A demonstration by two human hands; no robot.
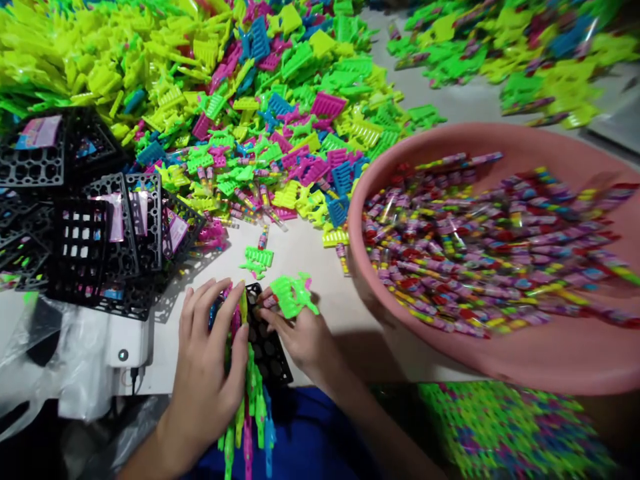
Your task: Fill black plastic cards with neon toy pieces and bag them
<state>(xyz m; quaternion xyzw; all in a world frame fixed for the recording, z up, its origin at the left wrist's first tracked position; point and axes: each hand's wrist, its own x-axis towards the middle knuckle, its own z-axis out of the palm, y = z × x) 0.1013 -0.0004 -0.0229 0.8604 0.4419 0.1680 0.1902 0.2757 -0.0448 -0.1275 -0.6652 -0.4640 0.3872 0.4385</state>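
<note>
My left hand (207, 360) curls over a row of green, pink, yellow and blue plastic pieces (255, 393) set in a black perforated rack (270, 350). The pieces stick out toward me below my fingers. At the rack's far right side, my right hand (307, 340) pinches a small clear tube with a printed label (270, 302). A bright green moulded piece (290, 297) is attached to that tube and lies above my fingers. Just beyond the rack, another green piece (257, 259) with a tube rests on the white table (325, 267).
Heaped coloured plastic pieces (300, 87) cover the back of the table. A pink basin (500, 360) on the right holds many labelled tubes. Stacked black racks (100, 233) stand on the left, near a white box (125, 343) with a cable and clear plastic bags (83, 367).
</note>
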